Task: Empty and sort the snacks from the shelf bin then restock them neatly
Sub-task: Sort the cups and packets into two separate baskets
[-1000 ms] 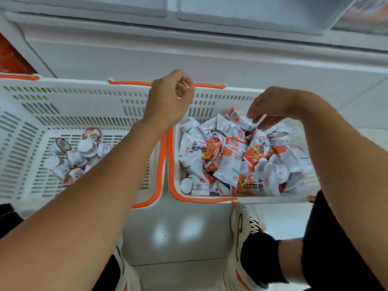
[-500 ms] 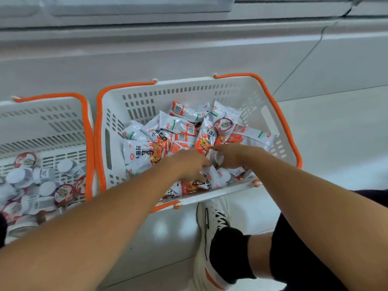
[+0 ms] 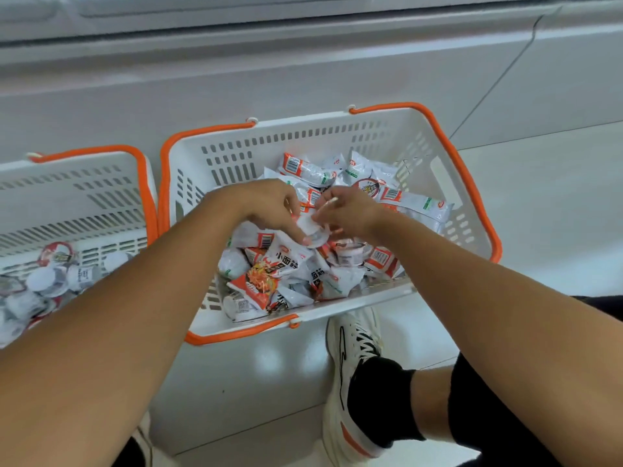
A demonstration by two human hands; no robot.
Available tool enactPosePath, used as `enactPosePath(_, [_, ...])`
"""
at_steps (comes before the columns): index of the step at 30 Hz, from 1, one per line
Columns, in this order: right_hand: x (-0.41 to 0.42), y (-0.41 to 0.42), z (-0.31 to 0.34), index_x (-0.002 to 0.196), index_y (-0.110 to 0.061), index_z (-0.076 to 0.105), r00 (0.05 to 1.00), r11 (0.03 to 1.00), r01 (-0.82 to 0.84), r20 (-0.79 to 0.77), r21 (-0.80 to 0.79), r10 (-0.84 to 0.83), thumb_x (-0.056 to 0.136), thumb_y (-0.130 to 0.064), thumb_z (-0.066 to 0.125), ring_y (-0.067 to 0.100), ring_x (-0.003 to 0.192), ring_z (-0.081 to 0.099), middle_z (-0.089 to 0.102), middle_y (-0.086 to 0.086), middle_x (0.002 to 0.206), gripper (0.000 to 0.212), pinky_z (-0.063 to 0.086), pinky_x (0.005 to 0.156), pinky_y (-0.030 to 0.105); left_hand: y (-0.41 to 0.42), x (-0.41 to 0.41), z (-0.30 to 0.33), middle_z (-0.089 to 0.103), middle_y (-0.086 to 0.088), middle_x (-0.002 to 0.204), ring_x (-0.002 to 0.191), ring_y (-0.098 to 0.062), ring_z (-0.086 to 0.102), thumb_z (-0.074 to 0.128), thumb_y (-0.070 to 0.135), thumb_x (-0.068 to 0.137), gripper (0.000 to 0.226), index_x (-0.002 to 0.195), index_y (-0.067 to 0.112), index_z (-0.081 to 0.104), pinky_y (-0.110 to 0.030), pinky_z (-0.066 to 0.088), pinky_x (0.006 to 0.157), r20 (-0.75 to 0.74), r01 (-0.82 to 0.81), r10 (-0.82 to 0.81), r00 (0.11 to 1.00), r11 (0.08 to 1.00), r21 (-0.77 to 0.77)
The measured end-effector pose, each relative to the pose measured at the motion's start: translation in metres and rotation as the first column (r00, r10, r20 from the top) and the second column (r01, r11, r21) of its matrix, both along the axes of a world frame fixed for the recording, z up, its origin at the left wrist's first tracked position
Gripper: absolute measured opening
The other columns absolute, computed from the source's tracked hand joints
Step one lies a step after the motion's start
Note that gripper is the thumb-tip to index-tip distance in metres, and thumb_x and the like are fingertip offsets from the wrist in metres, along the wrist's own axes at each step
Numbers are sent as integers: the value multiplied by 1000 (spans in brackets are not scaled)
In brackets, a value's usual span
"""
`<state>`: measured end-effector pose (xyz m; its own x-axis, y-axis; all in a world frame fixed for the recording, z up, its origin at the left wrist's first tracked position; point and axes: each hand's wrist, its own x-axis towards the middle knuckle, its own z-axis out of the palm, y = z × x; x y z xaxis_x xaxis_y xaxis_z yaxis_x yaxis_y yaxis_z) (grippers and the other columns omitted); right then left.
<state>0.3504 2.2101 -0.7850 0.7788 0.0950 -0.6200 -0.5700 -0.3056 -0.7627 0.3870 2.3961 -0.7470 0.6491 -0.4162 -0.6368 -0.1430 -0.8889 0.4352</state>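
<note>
Hands both down in the right basket (image 3: 472, 210), working one item. Left hand (image 3: 269, 210) has fingers curled onto a small white cup (image 3: 312, 230), holding its near edge; right hand (image 3: 350, 215) pinches the same cup from the other side. The cup sits just above the pile of snack packets (image 3: 269, 274), about mid-basket. My guess: it's being pulled out because cups go separately. The left basket (image 3: 101, 183) holds only similar cups (image 3: 50, 281), no packets visible, so that looks like the sort target. Baskets sit side by side on the floor (image 3: 539, 214), rims almost touching, which keeps the transfer short. Plenty of packets left, and at least one more cup (image 3: 350, 256) among them, so sorting looks early-to-mid. Shoe (image 3: 350, 365) is planted just below the right basket.
</note>
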Motion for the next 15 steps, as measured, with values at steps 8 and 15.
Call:
enactPosePath(8, [11, -50, 25, 103, 8, 60, 961, 708, -268, -238, -653, 144, 92, -20, 68, 31, 68, 73, 69, 20, 94, 32, 63, 61, 40, -25, -24, -40, 48, -9, 142, 127, -33, 48, 61, 71, 81, 81, 142, 21, 44, -46, 43, 103, 280, -119, 148, 949, 986, -119])
enactPosePath(15, [-26, -25, -9, 133, -3, 53, 903, 839, -325, -407, -437, 138, 83, -34, 80, 32, 95, 68, 58, 17, 129, 65, 62, 61, 38, -27, -40, -81, 43, -8, 134, 121, -34, 47, 73, 46, 84, 45, 121, 26, 58, -43, 45, 98, 261, -74, 81, 962, 997, -37])
